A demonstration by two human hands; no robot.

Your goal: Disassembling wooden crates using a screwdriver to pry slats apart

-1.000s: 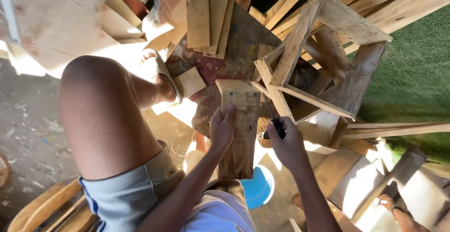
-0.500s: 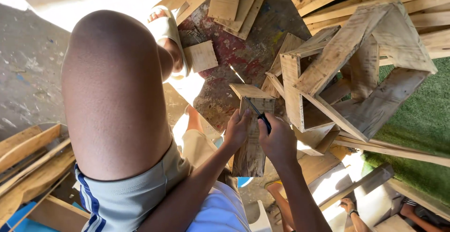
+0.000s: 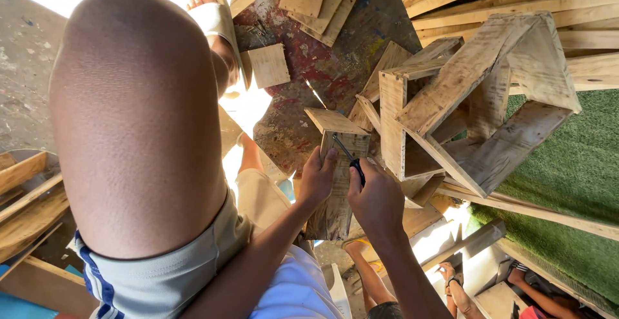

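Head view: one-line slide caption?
Left hand steadies an upright wooden board while right hand holds a black-handled screwdriver against it, beside a wooden crate frame.

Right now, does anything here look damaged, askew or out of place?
Nothing looks broken. The open pale wooden crate frame lies tipped on a corner against loose planks. The left hand steadies an upright rough wooden plank; the right hand holds a black-handled screwdriver against it.

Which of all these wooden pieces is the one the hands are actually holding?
The upright plank topped by a short crosspiece: left hand grips its edge, right hand holds a black-handled tool against it. The triangular frame stands untouched.
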